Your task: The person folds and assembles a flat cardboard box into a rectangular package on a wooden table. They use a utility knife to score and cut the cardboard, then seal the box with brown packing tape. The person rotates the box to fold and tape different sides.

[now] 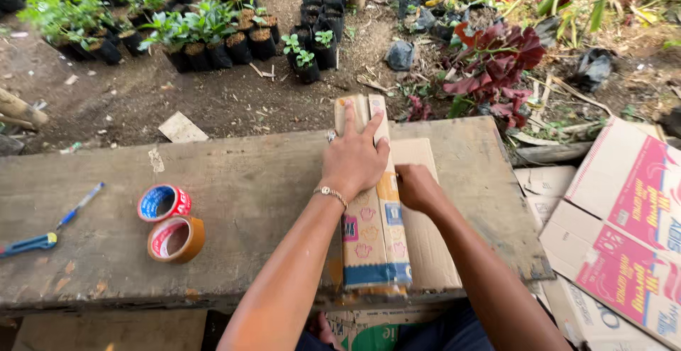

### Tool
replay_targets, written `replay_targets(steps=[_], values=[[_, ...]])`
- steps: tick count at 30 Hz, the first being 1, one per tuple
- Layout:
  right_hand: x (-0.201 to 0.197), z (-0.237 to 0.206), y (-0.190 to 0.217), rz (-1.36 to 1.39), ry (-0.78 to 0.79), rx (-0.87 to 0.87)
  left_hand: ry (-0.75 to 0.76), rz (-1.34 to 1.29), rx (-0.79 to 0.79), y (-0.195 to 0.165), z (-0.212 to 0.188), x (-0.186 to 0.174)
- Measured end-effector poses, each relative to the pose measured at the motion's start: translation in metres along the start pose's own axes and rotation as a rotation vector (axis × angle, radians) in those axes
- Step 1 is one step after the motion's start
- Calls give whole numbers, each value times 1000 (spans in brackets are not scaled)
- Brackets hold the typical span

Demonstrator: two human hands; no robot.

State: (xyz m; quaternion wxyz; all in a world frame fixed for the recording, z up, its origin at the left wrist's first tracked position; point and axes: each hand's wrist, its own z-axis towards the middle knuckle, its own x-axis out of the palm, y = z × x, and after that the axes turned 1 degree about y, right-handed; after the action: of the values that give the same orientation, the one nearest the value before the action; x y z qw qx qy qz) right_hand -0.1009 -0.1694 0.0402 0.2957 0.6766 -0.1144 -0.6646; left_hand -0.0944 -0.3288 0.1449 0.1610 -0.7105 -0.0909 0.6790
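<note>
A: Left hand [352, 158]?
B: Flat, palm down, fingers spread, pressing on a long folded cardboard pack [374, 202]. Ring and bracelet on it. Not gripping, just holding it down.

A: Right hand [417, 188]?
B: Curled, fingers tucked at the right edge of that pack, where it meets the plain brown cardboard sheet [425, 237] lying under it. Can't tell if it pinches anything, fingertips are hidden.

A: Where's the pack?
B: Lying lengthwise on the wooden counter [241, 202], right of centre. Far end sticks past the back edge, near end reaches the front edge. It has blue and pink print on its side.

A: Other stuff on the counter?
B: Two tape rolls at left, touching: one red and blue [164, 203], one brown [176, 239]. Further left a blue pen [80, 205] and a blue utility knife [28, 244], well apart from the hands.

A: Surroundings?
B: Flattened printed cartons [624, 237] on the ground at right. Seedlings in black nursery bags [213, 39] on the dirt behind, a red-leaved plant [496, 60] at back right.
</note>
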Motion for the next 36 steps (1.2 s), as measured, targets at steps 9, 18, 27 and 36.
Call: replay_targets(steps=[9,18,27,36], values=[[24,-215,26,160,92,211,-33,-34,4,4,7,11],[10,-272,-2,51,378,83,-33,-16,-1,2,9,9],[-42,-205,-58,-174,-376,420,-14,-88,-65,-4,0,0],[-30,-126,-35,152,-340,266,-187,-1253,99,43,-1,33]])
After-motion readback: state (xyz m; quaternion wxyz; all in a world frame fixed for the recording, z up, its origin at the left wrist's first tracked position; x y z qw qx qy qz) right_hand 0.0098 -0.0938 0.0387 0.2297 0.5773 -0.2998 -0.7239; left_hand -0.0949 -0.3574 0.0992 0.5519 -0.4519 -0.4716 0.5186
